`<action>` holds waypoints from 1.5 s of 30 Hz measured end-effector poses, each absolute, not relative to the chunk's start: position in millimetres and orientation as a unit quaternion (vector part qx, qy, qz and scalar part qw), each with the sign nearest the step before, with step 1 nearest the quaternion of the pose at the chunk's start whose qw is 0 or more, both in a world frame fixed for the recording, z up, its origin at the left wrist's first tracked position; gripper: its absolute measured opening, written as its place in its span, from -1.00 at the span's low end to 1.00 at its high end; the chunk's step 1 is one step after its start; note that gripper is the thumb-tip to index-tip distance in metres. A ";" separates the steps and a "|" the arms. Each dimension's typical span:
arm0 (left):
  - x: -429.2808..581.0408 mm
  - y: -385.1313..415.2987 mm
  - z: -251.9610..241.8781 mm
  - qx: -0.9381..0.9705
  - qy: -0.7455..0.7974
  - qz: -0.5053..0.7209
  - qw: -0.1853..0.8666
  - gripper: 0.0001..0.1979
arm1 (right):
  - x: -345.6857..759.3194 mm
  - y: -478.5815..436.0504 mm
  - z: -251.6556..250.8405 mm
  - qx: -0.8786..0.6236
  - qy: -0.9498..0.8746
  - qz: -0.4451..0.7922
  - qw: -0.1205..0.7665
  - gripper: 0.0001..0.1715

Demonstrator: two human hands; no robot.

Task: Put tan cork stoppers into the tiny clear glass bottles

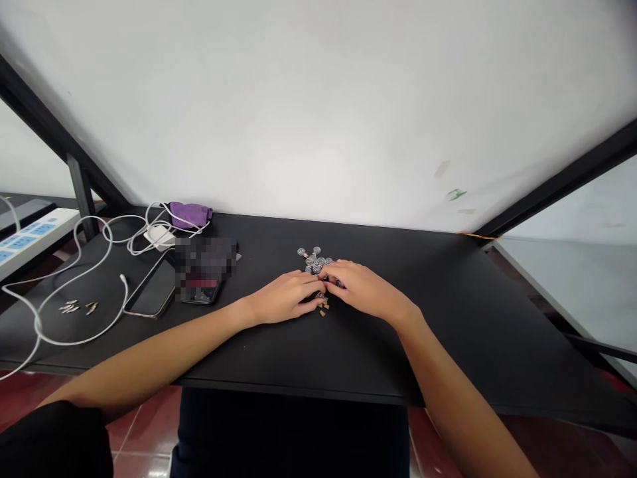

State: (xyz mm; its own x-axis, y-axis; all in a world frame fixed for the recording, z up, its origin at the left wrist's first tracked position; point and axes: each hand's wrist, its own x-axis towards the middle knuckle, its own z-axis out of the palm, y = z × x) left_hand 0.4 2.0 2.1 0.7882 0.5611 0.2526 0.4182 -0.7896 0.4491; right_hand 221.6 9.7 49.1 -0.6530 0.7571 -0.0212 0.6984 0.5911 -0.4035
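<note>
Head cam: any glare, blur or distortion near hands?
Head view: wide-angle stretch slants the edges of the black table; light is soft and even, no harsh glare; a pixelated block hides something beside the left hand; the silver discs are too small to show detail.

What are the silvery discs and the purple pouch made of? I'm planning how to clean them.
The silvery discs look like metal, given their bright glints, though coated plastic can't be ruled out. The purple pouch looks like soft matte fabric, since it lies crumpled.
</note>
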 end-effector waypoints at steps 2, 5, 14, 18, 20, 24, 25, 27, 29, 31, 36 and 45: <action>0.6 2.2 1.9 0.927 0.264 0.191 0.187 -0.84 | 221.4 9.6 49.3 -0.410 -0.888 0.192 0.077 -0.76; 0.6 2.5 1.3 0.926 0.264 0.194 0.189 -0.84 | 221.5 9.3 49.3 -0.411 -0.888 0.192 0.076 -0.76; 0.3 2.3 1.1 0.924 0.263 0.200 0.193 -0.83 | 221.9 9.9 47.4 -0.412 -0.888 0.190 0.077 -0.77; 0.3 2.5 0.8 0.923 0.263 0.200 0.196 -0.84 | 221.0 9.9 48.7 -0.411 -0.888 0.191 0.077 -0.76; 0.3 2.7 0.7 0.924 0.264 0.198 0.194 -0.84 | 220.8 10.0 49.0 -0.408 -0.889 0.193 0.078 -0.76; 0.3 2.7 0.9 0.924 0.262 0.200 0.193 -0.85 | 221.1 10.1 49.2 -0.403 -0.892 0.190 0.077 -0.76; 0.2 2.8 0.9 0.924 0.261 0.200 0.193 -0.85 | 221.2 10.1 49.3 -0.402 -0.893 0.189 0.076 -0.75; 0.2 2.8 0.9 0.924 0.259 0.202 0.194 -0.85 | 221.4 10.0 49.6 -0.401 -0.893 0.189 0.075 -0.75; 0.2 2.8 0.8 0.924 0.260 0.202 0.195 -0.84 | 221.7 9.9 49.7 -0.400 -0.893 0.191 0.077 -0.74; 0.3 2.8 0.9 0.923 0.260 0.202 0.197 -0.84 | 222.2 10.0 49.3 -0.397 -0.894 0.193 0.078 -0.74; 1.4 2.1 2.9 0.925 0.265 0.193 0.192 -0.84 | 223.5 10.7 47.6 -0.397 -0.895 0.188 0.081 -0.76; 2.5 1.8 4.8 0.924 0.271 0.183 0.198 -0.86 | 225.2 10.3 49.6 -0.394 -0.895 0.188 0.086 -0.78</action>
